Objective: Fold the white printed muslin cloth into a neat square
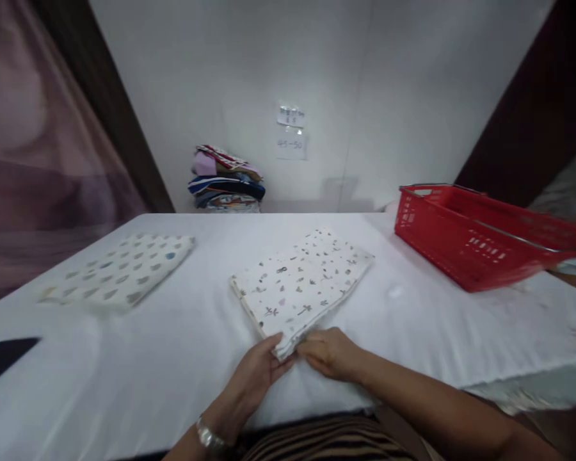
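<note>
A folded white cloth (300, 275) printed with small plants and shapes lies slantwise on the white-covered table in front of me. Its near corner is lifted a little, and its layered edge shows there. My left hand (262, 368) pinches that corner, thumb on top and fingers underneath. Just right of the corner, my right hand (330, 352) is closed with its fingers curled against the cloth's near edge. What the right fingertips grip is hidden.
A second folded cloth (125, 269) with heart-like prints lies at the left. A red plastic basket (461, 246) stands at the right. Folded fabrics (228, 179) are stacked against the back wall. A dark flat object (7, 358) rests at the left edge.
</note>
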`<action>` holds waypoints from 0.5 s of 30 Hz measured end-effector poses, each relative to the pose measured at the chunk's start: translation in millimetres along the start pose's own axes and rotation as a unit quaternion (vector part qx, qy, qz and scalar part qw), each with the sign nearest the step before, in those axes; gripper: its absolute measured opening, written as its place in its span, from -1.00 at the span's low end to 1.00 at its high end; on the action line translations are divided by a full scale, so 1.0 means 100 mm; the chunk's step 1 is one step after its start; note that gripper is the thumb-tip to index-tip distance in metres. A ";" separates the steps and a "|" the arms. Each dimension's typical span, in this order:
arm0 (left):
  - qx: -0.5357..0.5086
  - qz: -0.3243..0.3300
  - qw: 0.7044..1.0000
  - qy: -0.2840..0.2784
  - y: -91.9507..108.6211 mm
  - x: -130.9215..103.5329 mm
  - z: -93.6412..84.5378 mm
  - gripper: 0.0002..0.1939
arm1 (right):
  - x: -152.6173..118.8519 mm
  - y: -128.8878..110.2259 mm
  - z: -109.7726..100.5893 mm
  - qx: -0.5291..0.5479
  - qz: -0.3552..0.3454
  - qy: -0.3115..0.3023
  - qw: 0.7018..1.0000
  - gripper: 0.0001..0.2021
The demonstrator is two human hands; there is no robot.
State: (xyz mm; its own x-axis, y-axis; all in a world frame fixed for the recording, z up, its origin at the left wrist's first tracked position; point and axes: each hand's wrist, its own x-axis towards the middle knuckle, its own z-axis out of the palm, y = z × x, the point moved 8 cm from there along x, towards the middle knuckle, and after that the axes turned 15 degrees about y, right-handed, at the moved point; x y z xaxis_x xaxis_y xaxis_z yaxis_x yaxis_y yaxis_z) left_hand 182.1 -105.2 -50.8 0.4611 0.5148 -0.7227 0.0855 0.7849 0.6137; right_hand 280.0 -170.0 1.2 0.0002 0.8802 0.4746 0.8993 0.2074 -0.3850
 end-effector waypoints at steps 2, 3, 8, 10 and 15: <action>0.010 -0.013 1.000 0.026 0.03 0.00 -0.04 -0.59 | 0.04 0.49 -0.38 -0.003 0.085 0.069 0.994 -0.76; 0.012 -0.020 0.999 0.034 0.04 -0.01 -0.05 -0.56 | 0.04 0.84 -0.62 -0.017 0.155 0.114 0.981 -0.76; 0.017 -0.048 0.998 0.042 0.06 0.00 -0.07 -0.49 | -0.26 2.47 -1.64 -0.149 0.466 0.221 0.844 -0.71; 0.017 -0.054 0.998 0.037 0.06 0.05 -0.11 -0.46 | -0.32 2.85 -1.81 -0.160 0.506 0.207 0.822 -0.70; 0.021 -0.081 0.996 0.030 0.00 0.21 -0.20 -0.24 | -0.27 3.33 -1.74 -0.163 0.535 0.160 0.813 -0.73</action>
State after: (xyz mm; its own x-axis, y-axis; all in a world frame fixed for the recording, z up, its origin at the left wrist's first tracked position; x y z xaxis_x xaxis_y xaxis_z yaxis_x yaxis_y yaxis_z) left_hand 174.0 -87.7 -72.0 0.3846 0.4039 -0.8300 0.1921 0.8445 0.4999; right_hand 655.3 -198.9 -1.7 0.9261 0.3152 0.2071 0.3772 -0.7753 -0.5066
